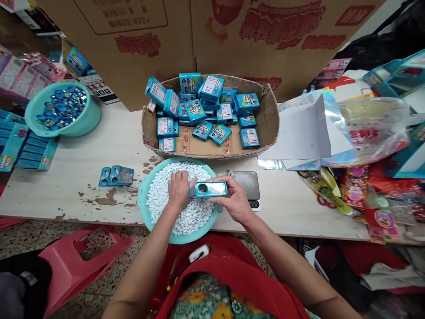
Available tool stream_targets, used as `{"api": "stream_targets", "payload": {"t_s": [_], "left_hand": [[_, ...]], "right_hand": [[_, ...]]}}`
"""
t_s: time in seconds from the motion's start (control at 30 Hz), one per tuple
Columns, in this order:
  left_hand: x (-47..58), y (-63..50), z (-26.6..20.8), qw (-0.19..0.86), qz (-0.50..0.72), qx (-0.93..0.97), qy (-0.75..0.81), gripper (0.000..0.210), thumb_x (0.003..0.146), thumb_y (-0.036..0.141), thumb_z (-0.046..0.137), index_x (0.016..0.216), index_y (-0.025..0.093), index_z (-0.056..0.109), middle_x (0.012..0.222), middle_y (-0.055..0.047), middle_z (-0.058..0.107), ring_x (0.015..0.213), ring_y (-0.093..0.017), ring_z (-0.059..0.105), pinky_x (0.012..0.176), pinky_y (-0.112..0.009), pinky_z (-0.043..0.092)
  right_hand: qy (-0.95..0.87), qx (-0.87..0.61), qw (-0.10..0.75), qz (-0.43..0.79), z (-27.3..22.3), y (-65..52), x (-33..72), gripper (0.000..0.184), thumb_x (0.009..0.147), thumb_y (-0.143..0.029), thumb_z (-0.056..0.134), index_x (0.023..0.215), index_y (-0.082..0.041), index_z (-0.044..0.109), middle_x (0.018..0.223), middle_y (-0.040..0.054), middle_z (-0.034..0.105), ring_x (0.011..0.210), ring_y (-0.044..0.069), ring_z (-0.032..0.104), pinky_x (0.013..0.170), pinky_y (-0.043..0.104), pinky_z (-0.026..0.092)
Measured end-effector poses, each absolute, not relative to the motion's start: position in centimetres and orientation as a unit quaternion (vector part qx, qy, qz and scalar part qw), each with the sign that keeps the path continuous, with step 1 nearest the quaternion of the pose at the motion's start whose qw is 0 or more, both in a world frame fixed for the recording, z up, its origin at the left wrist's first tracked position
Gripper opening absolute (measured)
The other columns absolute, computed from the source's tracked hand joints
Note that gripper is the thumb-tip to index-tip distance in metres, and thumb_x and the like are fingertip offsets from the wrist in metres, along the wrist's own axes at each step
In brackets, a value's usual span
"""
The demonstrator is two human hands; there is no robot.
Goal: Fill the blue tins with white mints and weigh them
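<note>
A turquoise basin (143,199) at the table's front edge is filled with small white candies (162,212). My left hand (178,191) rests palm down on them, its fingers reaching into the heap with the thumb apart; the fingertips are partly hidden. My right hand (234,199) is closed on a small blue tin (217,188) over the basin's right side, thumb and fingers at its right end. The tin shows a shiny face with a dark round spot. A grey piece at its left end is unclear. A digital scale (245,185) lies just right of my right hand.
Behind the basin stands a cut-down cardboard box (212,153) with many blue packs. Two packs (121,175) stand at left, near a second basin (89,117) of blue-and-silver pieces. Papers (299,133) and wrappers (355,186) lie at right. A pink stool (76,266) stands below left.
</note>
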State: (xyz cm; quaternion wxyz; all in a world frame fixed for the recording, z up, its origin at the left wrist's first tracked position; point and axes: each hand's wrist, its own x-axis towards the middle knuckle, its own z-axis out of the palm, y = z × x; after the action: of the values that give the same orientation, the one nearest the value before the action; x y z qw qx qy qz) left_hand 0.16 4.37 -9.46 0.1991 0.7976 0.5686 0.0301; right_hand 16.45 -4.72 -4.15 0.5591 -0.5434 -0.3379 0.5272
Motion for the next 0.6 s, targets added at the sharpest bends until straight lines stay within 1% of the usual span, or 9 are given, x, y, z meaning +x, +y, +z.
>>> {"api": "stream_targets", "payload": {"t_s": [0.07,0.13,0.2,0.27,0.33,0.37,0.43,0.5,0.6], "left_hand": [[0.6,4.2,-9.2,0.234,0.02,0.779,0.581,0.028,0.088,0.043,0.044,0.092,0.019,0.057,0.097,-0.012,0.06,0.096,-0.027,0.054,0.079,-0.036,0.04],[0.5,4.3,-9.1,0.318,0.095,0.715,0.616,0.021,0.084,0.039,0.052,0.077,0.02,0.055,0.079,-0.006,0.059,0.081,-0.022,0.056,0.072,-0.03,0.039],[0.2,4.6,-9.0,0.393,0.198,0.625,0.644,0.025,0.078,0.038,0.059,0.065,0.02,0.049,0.062,0.0,0.05,0.067,-0.017,0.053,0.064,-0.026,0.036],[-0.2,4.8,-8.2,0.428,0.266,0.558,0.659,0.032,0.08,0.043,0.055,0.062,0.02,0.043,0.053,0.003,0.04,0.054,-0.013,0.045,0.055,-0.023,0.033],[-0.3,4.8,-6.4,0.487,0.332,0.483,0.648,0.033,0.083,0.048,0.048,0.066,0.02,0.041,0.051,0.006,0.034,0.045,-0.009,0.035,0.046,-0.022,0.028],[-0.2,4.8,-5.3,0.533,0.377,0.426,0.626,0.033,0.083,0.049,0.048,0.068,0.021,0.04,0.051,0.007,0.032,0.042,-0.008,0.032,0.043,-0.021,0.026],[0.2,4.6,-2.8,0.617,0.467,0.307,0.555,0.032,0.08,0.045,0.055,0.068,0.02,0.039,0.052,0.008,0.031,0.04,-0.006,0.028,0.039,-0.02,0.022],[0.9,4.3,-0.9,0.64,0.525,0.257,0.5,0.029,0.077,0.04,0.059,0.066,0.019,0.041,0.053,0.007,0.036,0.041,-0.005,0.033,0.038,-0.019,0.026],[1.8,3.8,0.3,0.599,0.576,0.279,0.481,0.028,0.079,0.038,0.059,0.064,0.018,0.045,0.056,0.004,0.045,0.047,-0.007,0.046,0.044,-0.02,0.038]], "right_hand": [[-0.344,-0.55,0.554,0.522,-4.2,-4.8,16.7,0.047,0.06,-0.041,0.083,0.095,-0.022,0.058,0.096,0.003,0.064,0.089,0.019,0.061,0.079,0.033,0.051],[-0.353,-0.557,0.55,0.512,-4.1,-4.8,16.8,0.045,0.062,-0.039,0.082,0.096,-0.022,0.058,0.096,0.0025,0.062,0.087,0.019,0.06,0.079,0.033,0.05],[-0.377,-0.569,0.539,0.493,-3.8,-4.7,17.0,0.042,0.065,-0.036,0.081,0.099,-0.022,0.058,0.097,0.0027,0.061,0.088,0.019,0.06,0.08,0.033,0.05],[-0.418,-0.59,0.517,0.458,-3.3,-4.6,17.0,0.039,0.068,-0.033,0.079,0.1,-0.022,0.059,0.098,0.0034,0.06,0.09,0.02,0.059,0.081,0.033,0.049],[-0.468,-0.605,0.492,0.416,-2.8,-4.4,16.8,0.034,0.071,-0.03,0.077,0.1,-0.022,0.059,0.098,0.0039,0.06,0.091,0.021,0.058,0.081,0.034,0.048],[-0.492,-0.607,0.482,0.396,-2.6,-4.2,16.6,0.033,0.072,-0.028,0.076,0.099,-0.022,0.059,0.098,0.004,0.06,0.092,0.021,0.058,0.081,0.034,0.047],[-0.531,-0.604,0.466,0.369,-2.2,-3.8,15.9,0.031,0.073,-0.024,0.075,0.099,-0.022,0.059,0.097,0.004,0.06,0.092,0.022,0.058,0.081,0.034,0.046],[-0.559,-0.594,0.454,0.36,-2.1,-3.5,15.1,0.03,0.074,-0.021,0.074,0.099,-0.023,0.058,0.097,0.0042,0.059,0.093,0.022,0.057,0.081,0.034,0.046],[-0.572,-0.59,0.439,0.363,-2.1,-3.2,14.1,0.03,0.074,-0.018,0.073,0.099,-0.023,0.057,0.096,0.004,0.059,0.092,0.022,0.057,0.082,0.034,0.046]]}}
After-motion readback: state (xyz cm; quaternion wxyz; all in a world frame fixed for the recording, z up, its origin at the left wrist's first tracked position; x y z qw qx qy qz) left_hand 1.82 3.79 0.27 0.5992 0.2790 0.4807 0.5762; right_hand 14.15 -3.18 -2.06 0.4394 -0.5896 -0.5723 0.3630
